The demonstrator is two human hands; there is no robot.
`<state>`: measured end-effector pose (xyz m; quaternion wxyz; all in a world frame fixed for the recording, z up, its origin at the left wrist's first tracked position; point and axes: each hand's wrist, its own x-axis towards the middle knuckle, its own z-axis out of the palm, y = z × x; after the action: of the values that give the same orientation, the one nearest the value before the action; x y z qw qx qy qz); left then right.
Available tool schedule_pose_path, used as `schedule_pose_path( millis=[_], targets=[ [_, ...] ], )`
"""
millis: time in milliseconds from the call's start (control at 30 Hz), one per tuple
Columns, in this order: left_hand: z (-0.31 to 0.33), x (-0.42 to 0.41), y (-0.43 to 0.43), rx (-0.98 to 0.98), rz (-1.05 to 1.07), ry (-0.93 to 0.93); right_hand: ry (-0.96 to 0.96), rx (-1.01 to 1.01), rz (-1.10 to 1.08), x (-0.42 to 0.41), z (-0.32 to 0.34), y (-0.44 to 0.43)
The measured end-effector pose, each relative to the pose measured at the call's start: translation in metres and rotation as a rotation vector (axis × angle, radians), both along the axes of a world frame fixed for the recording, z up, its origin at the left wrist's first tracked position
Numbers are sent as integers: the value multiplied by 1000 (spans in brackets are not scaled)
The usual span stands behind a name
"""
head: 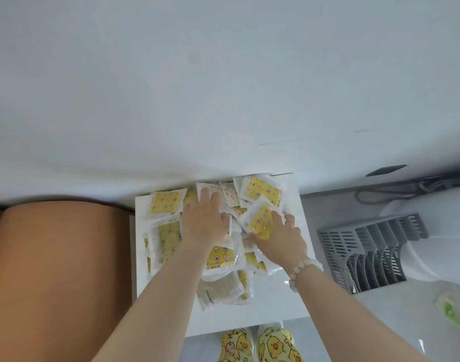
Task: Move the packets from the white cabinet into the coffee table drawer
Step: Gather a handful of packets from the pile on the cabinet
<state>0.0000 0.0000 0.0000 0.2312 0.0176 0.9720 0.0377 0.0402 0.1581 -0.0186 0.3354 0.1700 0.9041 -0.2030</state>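
Note:
A white pulled-out drawer (pixel 278 307) sticks out from under a wide white top (pixel 223 87). In it lies a heap of several clear packets with yellow duck-print inserts (pixel 166 202). My left hand (pixel 205 220) lies palm down on the middle of the heap, fingers together and pointing away from me. My right hand (pixel 281 241), with a ring and a bead bracelet, rests flat on the right side of the heap, its fingers over one tilted yellow packet (pixel 260 220). Neither hand lifts a packet.
A tan cushioned seat (pixel 59 270) fills the left. A grey slatted rack (pixel 367 252) lies on the grey floor to the right, beside a white rounded object (pixel 438 231) and dark cables (pixel 396 192). Yellow duck slippers (pixel 260 346) show below the drawer front.

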Motion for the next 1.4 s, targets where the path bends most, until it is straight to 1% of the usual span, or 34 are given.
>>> schedule_pose_path(
  millis=[200,300,433,600,767,933,1000,1200,1400],
  targets=[
    [-35,-2,12,0,46,-224,-99,28,-42,-9,-37,-13],
    [-46,-1,12,-54,14,-229,-89,31,-17,-9,-45,-10],
    [-44,-7,12,-100,-40,-240,-65,1,36,-9,-48,1],
    [-36,-12,14,-71,-40,-302,-92,-57,87,-10,-45,18],
    [-27,-12,13,-56,-50,-333,-91,-103,82,-7,-42,28],
    [-20,-15,19,10,53,-402,-82,-145,55,-4,-38,35],
    [-20,-14,21,-21,33,-397,-83,-138,38,-4,-39,34],
    [-22,-8,39,-274,-122,-332,-62,-112,-54,-5,-41,22],
    [-22,-4,48,-345,-158,-286,-57,-117,2,-2,-35,23]
  ],
)
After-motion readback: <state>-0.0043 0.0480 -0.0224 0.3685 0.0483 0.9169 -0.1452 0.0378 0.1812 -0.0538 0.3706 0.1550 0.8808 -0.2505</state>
